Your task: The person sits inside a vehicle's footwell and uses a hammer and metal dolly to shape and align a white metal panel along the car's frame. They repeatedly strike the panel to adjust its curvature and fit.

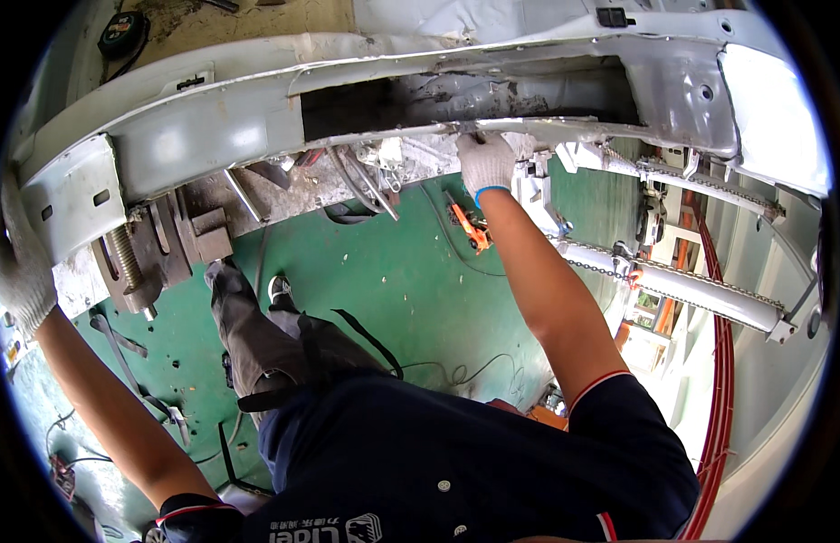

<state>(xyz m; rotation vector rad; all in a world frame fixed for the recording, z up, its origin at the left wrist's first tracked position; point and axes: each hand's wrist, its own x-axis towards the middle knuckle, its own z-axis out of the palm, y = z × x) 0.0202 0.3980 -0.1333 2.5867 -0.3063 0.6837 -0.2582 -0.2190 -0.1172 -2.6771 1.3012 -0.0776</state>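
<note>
A long, silvery-grey car body panel (203, 136) stretches across the top of the view, with a long dark cut-out in its middle. At its left end my left hand (26, 276), in a white knit glove, is against the panel's edge; the fingers reach up along it and are partly hidden by the dim rim. My right hand (486, 165), in the same kind of glove with a blue cuff, is closed over the lower lip of the cut-out. Its fingertips are out of sight behind that lip.
Below the panel's left part sits a steel clamp (135, 262) with a threaded bolt. White pulling arms (701, 290) with chains stand to the right. An orange tool (472, 226), cables and straps lie on the green floor (375, 281). A tape measure (121, 34) rests at top left.
</note>
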